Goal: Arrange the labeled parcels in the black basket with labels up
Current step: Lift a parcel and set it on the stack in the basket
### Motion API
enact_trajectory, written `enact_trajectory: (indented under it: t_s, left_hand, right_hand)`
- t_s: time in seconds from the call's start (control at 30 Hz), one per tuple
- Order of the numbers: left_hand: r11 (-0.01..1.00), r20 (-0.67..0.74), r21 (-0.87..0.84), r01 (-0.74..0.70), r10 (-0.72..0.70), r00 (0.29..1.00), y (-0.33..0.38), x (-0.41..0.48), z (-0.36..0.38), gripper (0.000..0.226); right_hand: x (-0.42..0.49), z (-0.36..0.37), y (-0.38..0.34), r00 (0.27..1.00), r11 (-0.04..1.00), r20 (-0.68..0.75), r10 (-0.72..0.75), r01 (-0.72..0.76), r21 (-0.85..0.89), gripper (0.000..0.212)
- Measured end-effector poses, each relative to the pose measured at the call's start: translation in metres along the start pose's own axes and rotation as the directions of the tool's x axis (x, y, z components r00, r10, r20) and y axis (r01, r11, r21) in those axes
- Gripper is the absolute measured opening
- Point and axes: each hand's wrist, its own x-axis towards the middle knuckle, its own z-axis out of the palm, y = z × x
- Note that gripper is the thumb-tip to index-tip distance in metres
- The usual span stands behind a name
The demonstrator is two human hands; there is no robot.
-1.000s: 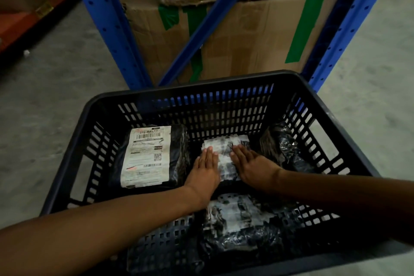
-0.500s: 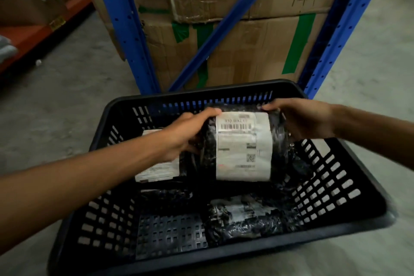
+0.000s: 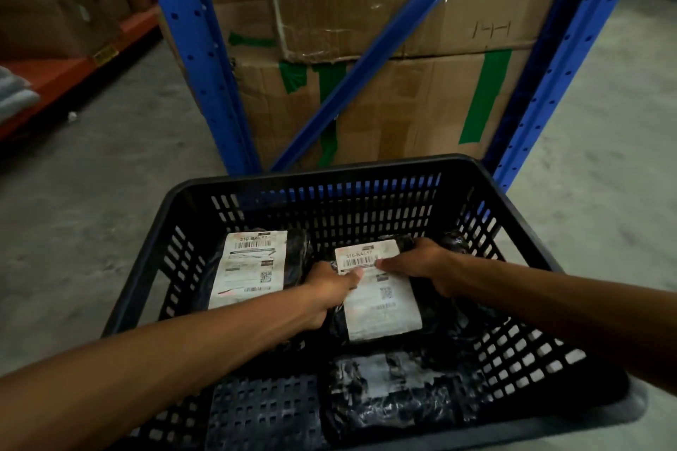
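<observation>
The black basket (image 3: pixel 322 172) sits on the floor in front of me. A black parcel with its white label up (image 3: pixel 381 300) lies in the basket's middle. My left hand (image 3: pixel 329 289) grips its left edge and my right hand (image 3: pixel 421 264) grips its upper right, thumbs resting on the label. A second labeled parcel (image 3: pixel 252 264) lies label up at the back left. Near the front lies a third black parcel (image 3: pixel 388 392) with a crumpled, faint label showing. Another dark parcel at the back right is mostly hidden behind my right hand.
A blue steel rack (image 3: pixel 205 59) with taped cardboard boxes (image 3: pixel 403 99) stands right behind the basket. An orange shelf (image 3: pixel 62 73) runs along the left. Grey concrete floor (image 3: pixel 91 194) surrounds the basket. The basket's front left floor (image 3: pixel 263 410) is bare.
Both hands lifted the middle parcel and turned its label up, then lowered it back into the basket's middle. The camera view shifted up and back.
</observation>
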Motion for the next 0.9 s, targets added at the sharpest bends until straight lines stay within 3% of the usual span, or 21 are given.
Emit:
enact_trajectory:
  t_s: [0.07,0.13,0.23,0.33,0.4,0.53,0.6,0.67,0.77,0.83,0.9]
  left_hand:
    - [1.000,-0.032,0.020,0.014,-0.013,0.999,-0.008,0.011,0.008,0.021]
    - [0.999,-0.053,0.041,0.008,-0.006,0.999,-0.018,0.025,0.013,0.032]
    - [0.991,-0.059,0.131,0.028,-0.020,0.998,-0.025,0.042,0.019,0.049]
    - [0.972,-0.071,0.224,0.068,-0.053,0.996,-0.023,0.051,0.021,0.077]
    - [0.968,-0.091,0.238,0.085,-0.065,0.994,-0.020,0.052,0.020,0.082]
    - [0.942,-0.032,0.319,-0.100,0.117,0.993,-0.024,0.030,0.006,0.076]
    - [0.911,0.075,0.357,-0.207,0.193,0.978,-0.029,0.008,-0.006,0.069]
    - [0.900,0.292,0.349,-0.262,0.161,0.943,-0.037,-0.018,-0.020,0.067]
    - [0.821,0.523,0.454,-0.346,0.070,0.850,-0.056,-0.057,-0.034,0.078]
    - [0.668,0.587,0.600,-0.440,0.006,0.810,-0.068,-0.072,-0.035,0.100]
    - [0.586,0.626,0.651,-0.483,-0.055,0.778,-0.077,-0.076,-0.035,0.095]
  right_hand:
    - [0.013,0.009,0.008,0.999,0.998,-0.023,-0.025,0.023,-0.051,0.034]
    - [0.026,0.019,0.019,0.998,0.993,-0.030,-0.063,0.060,-0.097,0.032]
    - [0.038,0.032,0.032,0.996,0.978,-0.016,-0.084,0.079,-0.195,0.047]
    - [0.042,0.039,0.028,0.997,0.928,-0.022,-0.081,0.067,-0.366,0.075]
    - [0.039,0.038,0.020,0.998,0.902,0.002,-0.064,0.059,-0.429,0.092]
    - [0.012,0.024,0.014,0.989,0.816,0.051,-0.142,0.146,-0.560,0.094]
    - [-0.014,0.013,0.017,0.969,0.764,0.111,-0.221,0.243,-0.598,0.085]
    - [-0.044,-0.002,0.019,0.923,0.675,0.288,-0.255,0.383,-0.630,0.079]
    - [-0.084,-0.021,0.032,0.826,0.596,0.553,-0.109,0.500,-0.628,0.085]
    - [-0.097,-0.026,0.050,0.785,0.572,0.619,0.001,0.507,-0.644,0.082]
    - [-0.100,-0.028,0.065,0.758,0.543,0.650,0.062,0.521,-0.659,0.069]
